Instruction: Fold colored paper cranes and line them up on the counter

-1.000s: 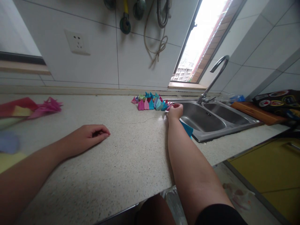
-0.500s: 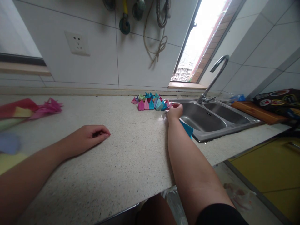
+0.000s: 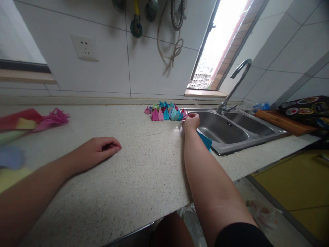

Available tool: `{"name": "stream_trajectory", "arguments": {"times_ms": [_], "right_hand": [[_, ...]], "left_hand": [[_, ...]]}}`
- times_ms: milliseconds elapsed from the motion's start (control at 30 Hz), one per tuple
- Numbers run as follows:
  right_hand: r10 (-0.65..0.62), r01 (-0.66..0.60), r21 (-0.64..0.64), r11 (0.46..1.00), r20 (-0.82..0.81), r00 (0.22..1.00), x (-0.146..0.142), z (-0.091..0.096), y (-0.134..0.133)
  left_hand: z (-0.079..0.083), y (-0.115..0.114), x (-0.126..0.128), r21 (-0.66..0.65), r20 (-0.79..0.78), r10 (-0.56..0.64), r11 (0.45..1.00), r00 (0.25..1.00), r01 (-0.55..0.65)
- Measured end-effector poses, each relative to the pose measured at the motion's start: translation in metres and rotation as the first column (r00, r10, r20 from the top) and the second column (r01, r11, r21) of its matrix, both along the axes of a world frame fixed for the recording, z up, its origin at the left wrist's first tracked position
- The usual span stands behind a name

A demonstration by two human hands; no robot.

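At the back of the speckled countertop (image 3: 144, 154), a group of small, pointed origami pieces (image 3: 164, 115) stands in rows, in pink, blue, green and red. My right hand (image 3: 191, 120) is at the right end of the front row, its thumb and finger pinched at a pink origami piece (image 3: 184, 115). The far side of that piece is partly hidden by the fingers. My left hand (image 3: 104, 149) rests on the counter with its fingers curled together, nothing visible in it. Blue paper (image 3: 205, 140) shows from behind my right forearm.
A steel double sink (image 3: 221, 132) with a curved faucet (image 3: 240, 73) is beside my right hand. Coloured paper sheets (image 3: 15, 120) and a magenta folded paper piece (image 3: 55, 118) lie at the left. A wooden board (image 3: 285, 122) with a dark patterned bag (image 3: 305, 109) is far right.
My right hand has shifted very slightly left, still at the pink origami piece. The left hand and the group of origami stay in place.
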State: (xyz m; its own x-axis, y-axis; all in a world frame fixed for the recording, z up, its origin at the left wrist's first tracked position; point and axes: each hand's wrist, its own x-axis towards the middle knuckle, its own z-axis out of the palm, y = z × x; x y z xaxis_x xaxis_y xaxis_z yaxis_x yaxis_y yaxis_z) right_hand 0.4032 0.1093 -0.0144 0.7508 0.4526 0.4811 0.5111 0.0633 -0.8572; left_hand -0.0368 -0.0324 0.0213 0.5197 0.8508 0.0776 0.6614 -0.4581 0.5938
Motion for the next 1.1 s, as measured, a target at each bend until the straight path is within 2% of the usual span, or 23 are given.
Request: {"name": "stream_trajectory", "arguments": {"times_ms": [167,333,467,567,600,633,700,733,767,833,867,900,933,1000,1100], "right_hand": [[0.017,-0.018,0.038,0.999,0.028,0.999,-0.002,0.000,0.002],[0.035,-0.034,0.059,0.998,-0.020,0.999,-0.009,0.005,-0.004],[-0.054,0.059,0.054,0.997,-0.085,0.995,-0.016,0.021,-0.018],[-0.124,0.123,0.135,0.983,0.004,0.992,-0.035,0.039,-0.030],[-0.109,0.095,0.175,0.980,0.076,0.991,-0.047,0.045,-0.034],[-0.048,0.015,0.193,0.981,0.169,0.984,-0.060,0.050,-0.039],[0.171,-0.237,0.130,0.963,0.388,0.906,-0.093,0.059,-0.050],[0.310,-0.381,0.049,0.923,0.492,0.813,-0.111,0.061,-0.057],[0.459,-0.523,-0.068,0.850,0.584,0.670,-0.129,0.063,-0.065],[0.691,-0.689,-0.354,0.632,0.660,0.295,-0.160,0.064,-0.081],[0.770,-0.704,-0.500,0.504,0.630,0.104,-0.173,0.063,-0.089],[0.817,-0.688,-0.603,0.405,0.576,-0.024,-0.183,0.062,-0.096],[0.851,-0.665,-0.666,0.339,0.519,-0.086,-0.191,0.061,-0.101],[0.894,-0.619,-0.740,0.262,0.427,-0.133,-0.199,0.058,-0.108],[0.921,-0.575,-0.782,0.243,0.371,-0.116,-0.199,0.054,-0.107]], "left_hand": [[0.000,0.000,0.000,0.001,-0.004,-0.001,1.000,1.000,0.001],[0.000,0.000,0.000,-0.005,-0.011,0.003,1.000,1.000,-0.003],[-0.001,0.000,0.000,-0.015,-0.012,0.003,1.000,1.000,-0.003],[0.001,0.000,0.000,-0.012,-0.008,-0.005,1.000,1.000,0.004],[0.002,0.000,0.000,-0.011,-0.007,-0.008,1.000,1.000,0.008],[0.003,-0.001,0.001,-0.011,-0.005,-0.012,1.000,1.000,0.012],[0.005,-0.002,0.002,-0.011,-0.001,-0.014,1.000,1.000,0.014],[0.005,-0.003,0.003,-0.011,0.001,-0.011,1.000,1.000,0.011],[0.006,-0.003,0.003,-0.011,0.003,-0.008,1.000,1.000,0.008],[0.007,-0.004,0.004,-0.012,0.007,-0.003,1.000,1.000,0.003],[0.007,-0.004,0.005,-0.012,0.010,-0.003,1.000,1.000,0.003],[0.007,-0.005,0.005,-0.013,0.013,-0.004,1.000,1.000,0.004],[0.008,-0.005,0.005,-0.014,0.018,-0.006,1.000,1.000,0.006],[0.009,-0.006,0.006,-0.021,0.024,-0.010,1.000,1.000,0.011],[0.011,-0.007,0.006,-0.027,0.027,-0.009,1.000,1.000,0.009]]}}
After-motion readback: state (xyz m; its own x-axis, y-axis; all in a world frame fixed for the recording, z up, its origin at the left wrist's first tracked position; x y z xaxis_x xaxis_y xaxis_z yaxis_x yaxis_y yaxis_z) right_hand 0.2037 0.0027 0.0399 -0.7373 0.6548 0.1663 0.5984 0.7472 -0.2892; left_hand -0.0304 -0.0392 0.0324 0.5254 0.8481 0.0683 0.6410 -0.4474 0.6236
